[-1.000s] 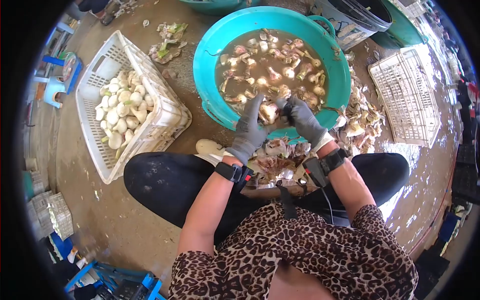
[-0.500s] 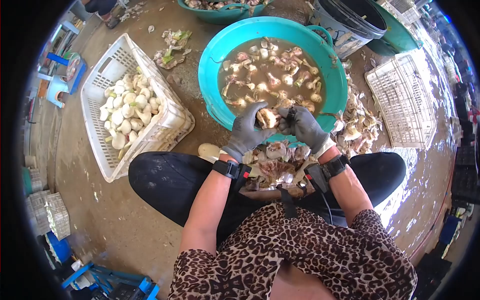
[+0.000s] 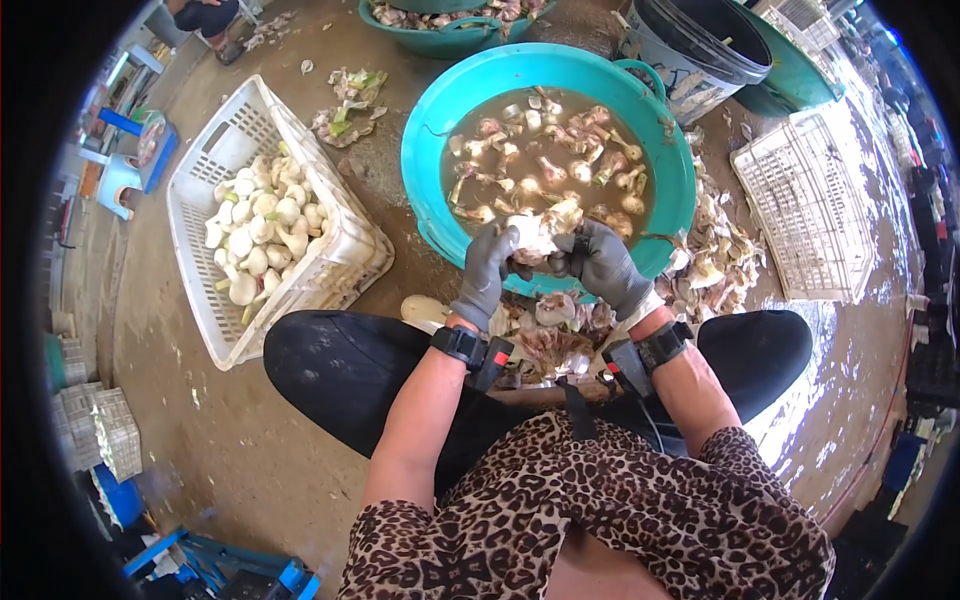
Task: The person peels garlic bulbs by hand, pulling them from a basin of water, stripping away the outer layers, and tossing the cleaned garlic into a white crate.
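Note:
A whitish garlic bulb with loosened skin is held between my two gloved hands, over the near rim of the turquoise tub. My left hand has its fingers closed on the bulb's left side. My right hand grips it from the right, and something dark shows at those fingers that I cannot make out. Several unpeeled garlic bulbs float in the tub's brown water. Below my hands, peeled skins lie heaped between my knees.
Left of me stands a white plastic crate with peeled garlic. On the right are scattered skins and another white crate. Behind the tub are a grey bucket and a second tub. A person's leg shows far left.
The garlic bulb has turned in my hands and now shows a whiter, more ragged surface. My left hand has rotated more upright; the camera view has shifted slightly.

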Demonstrator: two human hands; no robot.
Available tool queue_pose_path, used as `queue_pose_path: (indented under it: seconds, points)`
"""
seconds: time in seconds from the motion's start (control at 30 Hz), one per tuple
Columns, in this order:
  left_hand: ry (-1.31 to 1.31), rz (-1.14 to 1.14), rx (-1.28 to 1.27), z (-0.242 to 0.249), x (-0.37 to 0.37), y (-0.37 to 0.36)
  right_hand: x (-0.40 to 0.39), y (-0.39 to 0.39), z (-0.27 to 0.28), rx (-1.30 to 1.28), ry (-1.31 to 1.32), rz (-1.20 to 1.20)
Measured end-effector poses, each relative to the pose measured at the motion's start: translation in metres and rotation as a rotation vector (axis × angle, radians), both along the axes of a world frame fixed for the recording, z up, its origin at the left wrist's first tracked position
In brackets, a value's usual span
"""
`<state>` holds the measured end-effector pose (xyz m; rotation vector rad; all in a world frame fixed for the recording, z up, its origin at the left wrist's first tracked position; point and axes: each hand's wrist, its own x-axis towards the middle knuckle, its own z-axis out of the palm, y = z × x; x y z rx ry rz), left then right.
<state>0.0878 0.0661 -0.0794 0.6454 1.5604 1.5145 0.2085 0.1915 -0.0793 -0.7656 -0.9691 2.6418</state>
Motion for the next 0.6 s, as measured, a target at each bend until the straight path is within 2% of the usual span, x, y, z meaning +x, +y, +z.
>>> queue_pose_path:
  seconds: [0.07, 0.1, 0.13, 0.2, 0.27, 0.33, 0.37, 0.4, 0.43, 0.47, 0.5, 0.53, 0.57, 0.6]
  points:
    - [-0.635, 0.1, 0.245, -0.022, 0.003, 0.005, -0.003, -0.006, 0.004, 0.39, -0.088, 0.035]
    - [-0.78, 0.114, 0.251, -0.027, 0.002, 0.005, -0.002, -0.009, 0.01, 0.494, -0.16, 0.064]
    - [-0.779, 0.117, 0.252, -0.028, 0.002, 0.006, -0.003, -0.009, -0.001, 0.495, -0.158, 0.067]
    - [-0.934, 0.189, 0.225, -0.03, 0.005, 0.009, -0.003, -0.009, -0.031, 1.046, -0.057, 0.001]
    - [-0.902, 0.139, 0.176, -0.032, 0.0, 0.008, -0.006, -0.016, -0.021, 1.025, -0.046, -0.038]
    - [-0.526, 0.089, 0.134, -0.036, -0.003, 0.009, -0.008, -0.021, -0.013, 0.585, -0.131, -0.138]
    - [-0.076, 0.191, 0.081, -0.039, 0.004, 0.015, -0.009, -0.02, -0.015, 0.585, -0.131, -0.138]
    - [-0.077, 0.19, 0.08, -0.042, 0.007, 0.013, -0.009, -0.02, -0.02, 0.455, -0.109, -0.138]
    - [0.036, 0.249, 0.09, -0.031, 0.01, 0.011, -0.01, -0.019, -0.02, 0.327, -0.087, -0.138]
    - [0.148, 0.307, 0.099, -0.024, 0.012, 0.01, -0.008, -0.018, -0.019, 0.328, -0.087, -0.139]
    - [0.019, 0.258, 0.084, -0.044, 0.005, 0.01, -0.004, -0.018, -0.019, 0.288, -0.029, -0.12]
    - [0.017, 0.26, 0.084, -0.038, 0.004, 0.01, -0.002, -0.02, -0.014, 0.248, 0.03, -0.098]
    - [-0.342, 0.236, 0.225, -0.033, 0.004, 0.009, 0.0, -0.022, -0.009, 0.248, 0.029, -0.095]
    - [-0.701, 0.204, 0.364, -0.027, 0.004, 0.008, 0.002, -0.025, -0.003, 0.441, 0.087, -0.049]
